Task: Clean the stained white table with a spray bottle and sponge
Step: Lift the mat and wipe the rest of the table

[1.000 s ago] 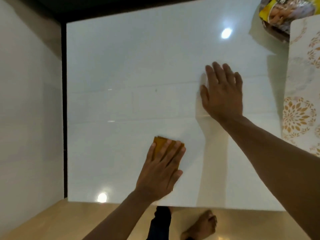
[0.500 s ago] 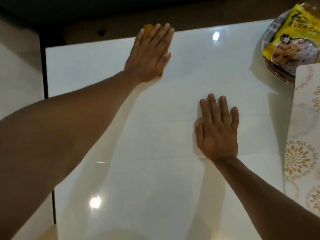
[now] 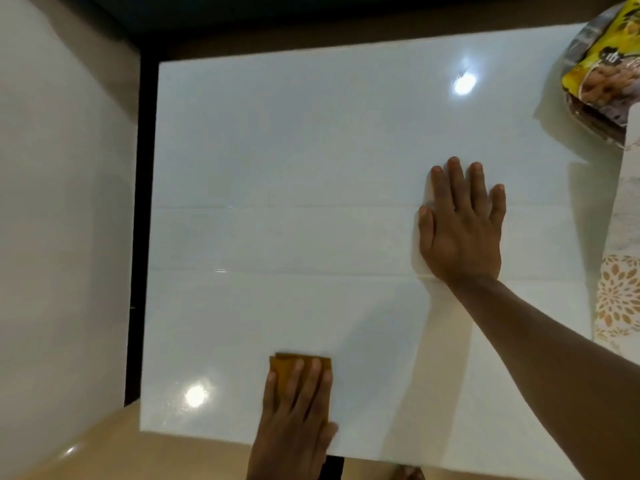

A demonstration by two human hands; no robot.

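The glossy white table (image 3: 311,168) fills most of the view. An orange-brown sponge (image 3: 285,367) lies flat near the table's front edge. My left hand (image 3: 298,417) presses on the sponge with straight fingers laid over it. My right hand (image 3: 460,226) rests palm-down on the table right of centre, fingers straight and spread. No spray bottle is in view.
A yellow snack packet (image 3: 602,71) lies on a plate at the far right corner. A floral-patterned sheet (image 3: 620,299) covers the table's right side. A white wall (image 3: 62,220) stands on the left, with a dark gap between it and the table.
My left hand has pulled the sponge from the table's far edge back to the near edge. My right hand has stayed flat in the same spot.
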